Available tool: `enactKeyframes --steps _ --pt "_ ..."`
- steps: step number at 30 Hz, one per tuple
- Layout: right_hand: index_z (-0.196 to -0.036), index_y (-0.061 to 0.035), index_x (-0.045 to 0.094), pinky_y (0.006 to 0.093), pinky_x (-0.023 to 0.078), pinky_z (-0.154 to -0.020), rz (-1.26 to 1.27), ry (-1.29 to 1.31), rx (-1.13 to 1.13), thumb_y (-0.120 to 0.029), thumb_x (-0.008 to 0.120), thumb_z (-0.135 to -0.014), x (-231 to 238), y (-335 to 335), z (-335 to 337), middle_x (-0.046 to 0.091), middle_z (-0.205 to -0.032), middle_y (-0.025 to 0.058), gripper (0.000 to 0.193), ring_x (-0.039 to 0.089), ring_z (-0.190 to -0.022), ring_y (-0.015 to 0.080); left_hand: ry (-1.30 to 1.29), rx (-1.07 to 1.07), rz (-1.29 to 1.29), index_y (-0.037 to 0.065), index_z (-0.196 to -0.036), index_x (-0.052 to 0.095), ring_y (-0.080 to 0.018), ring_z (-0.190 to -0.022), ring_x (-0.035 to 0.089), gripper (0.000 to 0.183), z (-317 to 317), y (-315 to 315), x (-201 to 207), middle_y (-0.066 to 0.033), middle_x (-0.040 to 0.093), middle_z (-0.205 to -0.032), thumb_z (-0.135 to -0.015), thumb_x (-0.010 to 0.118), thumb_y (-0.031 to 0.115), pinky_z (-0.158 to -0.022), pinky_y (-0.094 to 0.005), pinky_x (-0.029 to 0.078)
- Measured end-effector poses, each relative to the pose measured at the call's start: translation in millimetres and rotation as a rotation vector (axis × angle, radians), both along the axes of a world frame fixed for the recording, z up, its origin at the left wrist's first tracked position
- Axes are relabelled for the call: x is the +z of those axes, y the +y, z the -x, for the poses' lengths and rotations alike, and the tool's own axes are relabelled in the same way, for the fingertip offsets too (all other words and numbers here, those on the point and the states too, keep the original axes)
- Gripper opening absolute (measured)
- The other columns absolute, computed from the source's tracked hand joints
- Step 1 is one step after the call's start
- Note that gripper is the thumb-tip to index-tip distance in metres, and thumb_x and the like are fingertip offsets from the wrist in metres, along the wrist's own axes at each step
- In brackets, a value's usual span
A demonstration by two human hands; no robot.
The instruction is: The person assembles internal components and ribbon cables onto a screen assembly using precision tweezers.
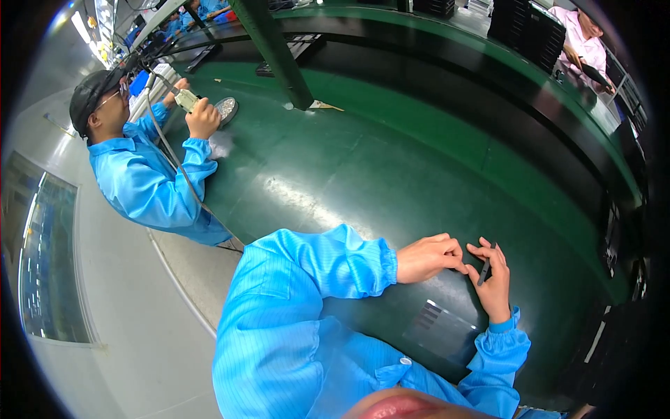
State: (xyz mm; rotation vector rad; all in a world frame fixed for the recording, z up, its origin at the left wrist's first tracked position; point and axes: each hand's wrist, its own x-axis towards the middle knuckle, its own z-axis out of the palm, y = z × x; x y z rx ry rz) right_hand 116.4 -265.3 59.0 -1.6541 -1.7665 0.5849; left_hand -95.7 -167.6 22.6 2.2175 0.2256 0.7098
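Observation:
My right hand (pixel 494 288) holds a small, thin dark strip (pixel 485 271) upright between thumb and fingers. My left hand (pixel 429 258) is closed, its fingers curled and their tips beside the right thumb; whatever they may pinch is too small to tell. Below both hands a clear plastic sheet (pixel 447 334) lies on the green tabletop (pixel 391 174), with several dark strips (pixel 428 315) in a row at its upper left part. Both my sleeves are blue.
At the left a co-worker in blue holds a pale hand-held tool (pixel 187 100) near a round dish (pixel 227 108) of small pieces. A green post (pixel 276 56) rises from the table. Beyond runs a dark conveyor belt (pixel 447 66); black stacked trays (pixel 527 31) stand at the far right, beside another person in pink.

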Motion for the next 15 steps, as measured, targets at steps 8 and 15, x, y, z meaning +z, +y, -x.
enactKeyframes --steps 8,15 --pt "-0.113 -0.0081 0.065 0.0521 0.033 -0.119 -0.004 -0.002 -0.019 -0.009 0.081 -0.079 4.3 1.7 2.8 0.072 -0.116 0.0079 0.038 0.059 -0.127 0.0325 -0.024 -0.084 0.034 0.012 -0.108 0.074 -0.0315 -0.099 0.062 0.033 1.6 2.2 5.7 -0.0057 0.072 -0.101 -0.081 0.065 -0.003 -0.087 -0.0412 0.053" --pt "-0.114 -0.0087 0.066 0.0518 0.033 -0.119 -0.007 0.012 -0.017 -0.01 0.081 -0.079 5.7 0.6 7.5 0.072 -0.116 0.0072 0.037 0.059 -0.128 0.032 -0.005 -0.111 0.019 0.012 -0.108 0.074 -0.0311 -0.095 0.063 0.033 7.7 2.2 7.6 -0.0057 0.074 -0.097 -0.079 0.065 -0.002 -0.086 -0.0404 0.054"
